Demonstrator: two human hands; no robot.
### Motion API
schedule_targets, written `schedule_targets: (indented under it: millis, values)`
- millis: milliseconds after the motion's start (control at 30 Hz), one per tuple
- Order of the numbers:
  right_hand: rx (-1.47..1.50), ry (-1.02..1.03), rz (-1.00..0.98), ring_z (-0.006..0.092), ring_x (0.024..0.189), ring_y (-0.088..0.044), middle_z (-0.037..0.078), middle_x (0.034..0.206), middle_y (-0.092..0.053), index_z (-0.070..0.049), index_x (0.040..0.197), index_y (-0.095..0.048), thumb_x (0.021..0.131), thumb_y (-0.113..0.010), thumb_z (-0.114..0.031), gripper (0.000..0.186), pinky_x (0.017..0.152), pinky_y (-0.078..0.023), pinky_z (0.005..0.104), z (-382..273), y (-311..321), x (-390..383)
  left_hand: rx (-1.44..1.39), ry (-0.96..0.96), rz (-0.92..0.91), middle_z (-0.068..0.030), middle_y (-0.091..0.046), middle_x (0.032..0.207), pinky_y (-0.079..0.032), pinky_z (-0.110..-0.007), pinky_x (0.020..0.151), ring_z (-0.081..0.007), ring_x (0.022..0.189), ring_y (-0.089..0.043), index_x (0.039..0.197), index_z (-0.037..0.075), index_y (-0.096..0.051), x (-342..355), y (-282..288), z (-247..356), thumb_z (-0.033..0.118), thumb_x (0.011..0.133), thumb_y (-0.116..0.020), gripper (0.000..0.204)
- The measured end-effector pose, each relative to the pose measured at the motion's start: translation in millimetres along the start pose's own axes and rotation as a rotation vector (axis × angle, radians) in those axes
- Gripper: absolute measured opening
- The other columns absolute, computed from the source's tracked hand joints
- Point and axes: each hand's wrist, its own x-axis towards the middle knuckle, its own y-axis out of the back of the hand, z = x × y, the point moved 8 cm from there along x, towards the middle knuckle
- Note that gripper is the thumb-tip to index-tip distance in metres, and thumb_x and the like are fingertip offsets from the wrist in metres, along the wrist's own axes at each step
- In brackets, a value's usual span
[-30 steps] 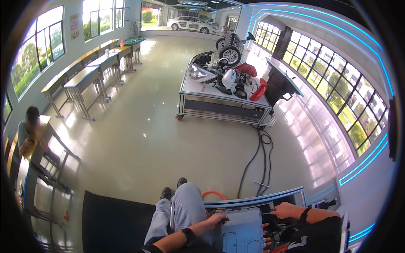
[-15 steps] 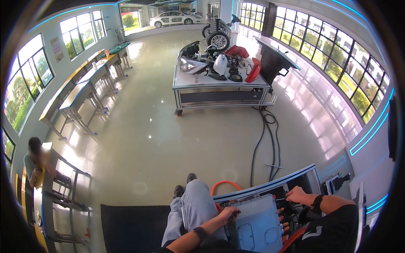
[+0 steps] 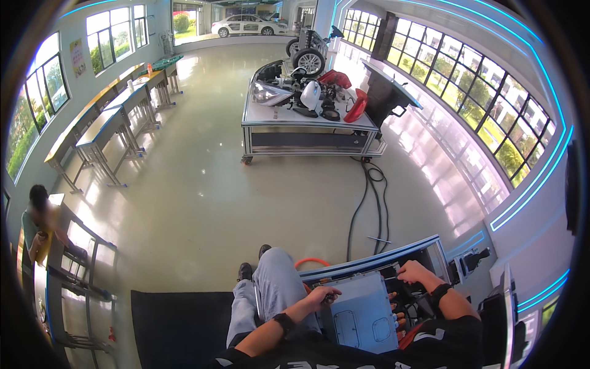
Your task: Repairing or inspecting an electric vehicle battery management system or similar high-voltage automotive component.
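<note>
A flat silver-grey metal box point(image 3: 362, 307) with two rounded cover plates lies in an aluminium-framed stand point(image 3: 375, 251) in front of me. At the box's left edge is my left hand point(image 3: 319, 298), its fingers curled around something small and dark that I cannot name. My right hand point(image 3: 414, 273) is closed beyond the box's far right corner, above dark cables point(image 3: 413, 301); whatever its fingertips grip is too small to tell. Orange connectors point(image 3: 399, 320) line the box's right side. An orange cable point(image 3: 312, 261) loops out over the far left of the stand.
Ahead stands a wheeled table point(image 3: 307, 129) bearing car parts, including a headlight and red lamps. Black cables point(image 3: 369, 203) run along the floor from it toward my stand. At left a person point(image 3: 43, 224) sits by a row of desks point(image 3: 104, 126). A black mat point(image 3: 178, 326) lies beside my legs.
The whole view has shifted slightly, so the scene sits further left and a little higher. Both hands stay at about the same places on the box and beside it.
</note>
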Motion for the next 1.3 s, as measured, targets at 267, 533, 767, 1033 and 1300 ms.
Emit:
schedule_targets:
  millis: [267,533,767,1033,1300]
  values:
    - [0.23,0.148,0.143,0.03,0.083,-0.068,0.018,0.088,-0.069,-0.008,0.108,-0.067,0.074,-0.069,-0.029,0.04,0.079,-0.053,0.038,-102,-14,-79,0.089,-0.029,0.086,-0.0124,-0.062,0.092,-0.04,-0.022,0.052,-0.0105,0.061,-0.049,0.111,-0.001,-0.052,-11,2,2,0.015,0.096,-0.048,0.023]
    - [0.522,-0.03,0.483,0.0378,0.088,-0.063,0.019,0.091,-0.067,-0.002,0.109,-0.06,0.075,-0.065,-0.02,0.039,0.078,-0.05,0.0426,-105,-192,-92,0.2,-0.067,0.17,-0.0035,-0.058,0.078,-0.038,-0.022,0.051,-0.0085,0.056,-0.045,0.1,0.003,-0.053,-11,-9,8,0.027,0.097,-0.049,0.024]
    - [0.539,-0.111,0.384,0.0389,0.084,-0.063,0.022,0.087,-0.064,0.0,0.103,-0.057,0.077,-0.063,-0.024,0.035,0.074,-0.049,0.0431,-92,-201,-67,0.183,-0.136,0.161,0.0006,-0.05,0.073,-0.035,-0.022,0.051,-0.0066,0.056,-0.041,0.098,0.002,-0.058,-4,4,9,0.024,0.096,-0.053,0.023]
    - [1.015,-0.055,0.017,0.0139,0.044,-0.054,0.007,0.059,-0.057,0.001,0.087,-0.058,0.092,-0.054,-0.034,0.035,0.045,-0.044,0.0281,-139,-180,-92,-0.014,-0.193,0.244,0.0004,-0.055,0.085,-0.032,-0.02,0.049,-0.0061,0.059,-0.041,0.098,0.005,-0.062,-15,12,15,0.022,0.093,-0.055,0.018]
    - [1.003,-0.049,0.017,0.0131,0.044,-0.051,0.006,0.057,-0.054,0.0,0.085,-0.058,0.092,-0.054,-0.032,0.033,0.043,-0.042,0.0272,-150,-199,-99,-0.023,-0.193,0.237,0.0034,-0.044,0.071,-0.029,-0.02,0.046,-0.0054,0.054,-0.039,0.096,0.005,-0.06,-7,15,18,0.02,0.093,-0.056,0.016]
